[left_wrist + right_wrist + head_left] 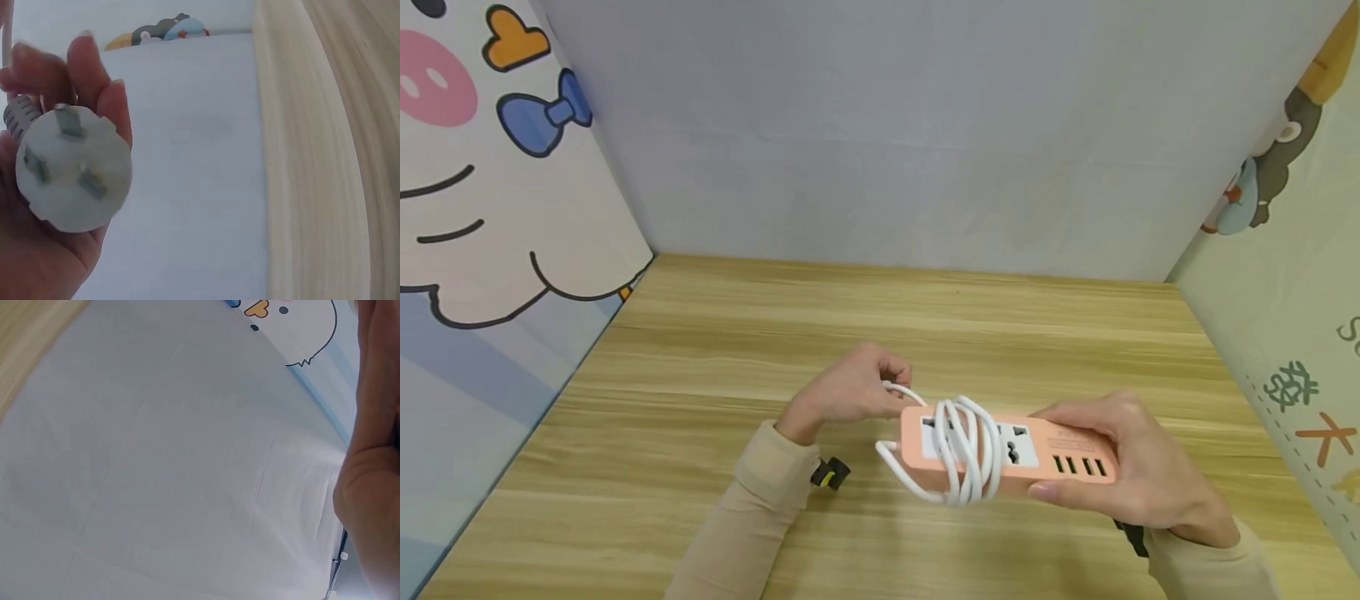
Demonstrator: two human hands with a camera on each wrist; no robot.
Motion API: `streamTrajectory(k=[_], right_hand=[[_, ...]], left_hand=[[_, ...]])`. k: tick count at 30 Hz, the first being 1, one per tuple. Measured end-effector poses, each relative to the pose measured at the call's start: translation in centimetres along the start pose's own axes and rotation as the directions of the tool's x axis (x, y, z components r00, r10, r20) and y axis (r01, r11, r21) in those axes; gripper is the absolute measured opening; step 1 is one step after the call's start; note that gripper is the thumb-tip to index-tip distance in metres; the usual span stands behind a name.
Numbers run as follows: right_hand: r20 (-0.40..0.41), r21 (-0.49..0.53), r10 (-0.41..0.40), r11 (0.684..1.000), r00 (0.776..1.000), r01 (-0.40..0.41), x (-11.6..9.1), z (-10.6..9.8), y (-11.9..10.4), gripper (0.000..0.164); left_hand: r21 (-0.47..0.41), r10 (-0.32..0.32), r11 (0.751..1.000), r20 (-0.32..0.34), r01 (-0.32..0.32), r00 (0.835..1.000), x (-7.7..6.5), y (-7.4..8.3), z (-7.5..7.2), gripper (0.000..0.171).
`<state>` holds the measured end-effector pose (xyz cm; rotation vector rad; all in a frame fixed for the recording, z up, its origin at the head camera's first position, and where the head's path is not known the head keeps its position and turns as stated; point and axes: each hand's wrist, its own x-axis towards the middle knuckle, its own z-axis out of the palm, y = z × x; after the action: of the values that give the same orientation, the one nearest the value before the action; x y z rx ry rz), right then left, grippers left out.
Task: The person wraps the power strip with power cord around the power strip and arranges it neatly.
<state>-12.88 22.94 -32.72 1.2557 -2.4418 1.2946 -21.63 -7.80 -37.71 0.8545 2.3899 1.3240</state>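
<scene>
A pink power strip [1063,442] with white socket panels and several USB ports is held up over the table. My right hand [1138,462] grips its USB end, thumb on the near side and fingers on the far side. Wound around the strip's other half is a white cord [973,454]. My left hand [857,385] is just left of the strip with fingers curled round the cord's plug end. In the left wrist view the white three-pin plug [75,172] lies in that palm, pins facing the camera. The right wrist view shows only part of the right hand [378,462].
The wood-grain table [760,325] spreads under both hands. A plain pale wall [895,150] rises at its back. Cartoon-printed panels stand at the left [497,242] and right [1277,292]. A small black clip [830,473] is at the left cuff.
</scene>
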Motion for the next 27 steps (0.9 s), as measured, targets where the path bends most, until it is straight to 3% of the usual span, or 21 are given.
streamTrajectory(k=[4,8,13,27], right_hand=[[0.040,-0.043,0.028,0.999,0.999,-0.026,0.0,0.0,0.1,0.044],[0.105,-0.066,0.065,0.996,0.992,-0.058,0.0,0.2,0.2,0.034],[0.155,-0.081,0.041,0.996,0.987,-0.029,0.2,0.3,0.4,0.031],[0.210,-0.129,0.059,0.991,0.976,-0.032,0.6,0.4,0.7,0.024]], left_hand=[[0.046,-0.003,0.999,-0.036,0.004,0.999,0.1,-0.1,0.1,0.037],[-0.021,-0.032,0.999,-0.054,0.030,0.998,-0.2,0.2,-0.1,0.035],[-0.080,-0.026,0.997,-0.061,0.021,0.998,-0.7,1.0,-0.7,0.042],[-0.009,0.001,1.000,-0.126,-0.002,0.992,-1.6,2.9,-1.2,0.040]])
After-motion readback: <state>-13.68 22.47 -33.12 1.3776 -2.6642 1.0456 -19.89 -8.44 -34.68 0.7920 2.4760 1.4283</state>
